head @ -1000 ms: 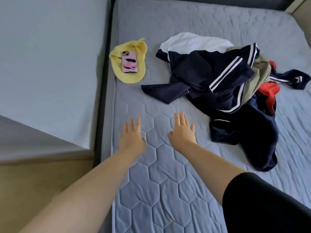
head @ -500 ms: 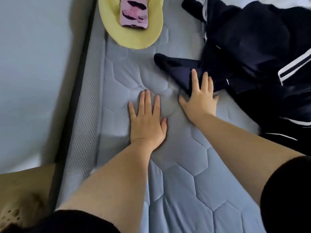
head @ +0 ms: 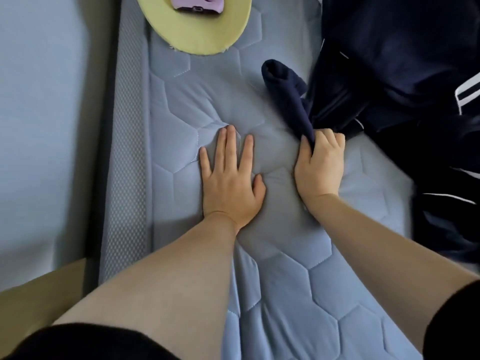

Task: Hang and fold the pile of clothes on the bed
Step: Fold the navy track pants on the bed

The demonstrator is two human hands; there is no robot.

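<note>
- Left hand (head: 230, 183) lies flat on the quilted mattress (head: 285, 294), fingers straight and pressing down.
- Right hand (head: 320, 165), just beside it on the mattress, grips a navy sleeve (head: 288, 92) in curled fingers.
- Pile of dark clothes (head: 402, 74) covers the mattress's right side, touching that hand.

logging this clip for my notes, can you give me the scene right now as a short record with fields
left hand: left hand lies flat, fingers straight, pressing the quilted grey-blue mattress
right hand: right hand grips the dark navy fabric sleeve
clothes: pile of dark navy garments with white stripes at the right, unfolded
other items: round yellow cloth at the top edge, pink-cased phone lying on it
task state: nothing folded or hung in view
</note>
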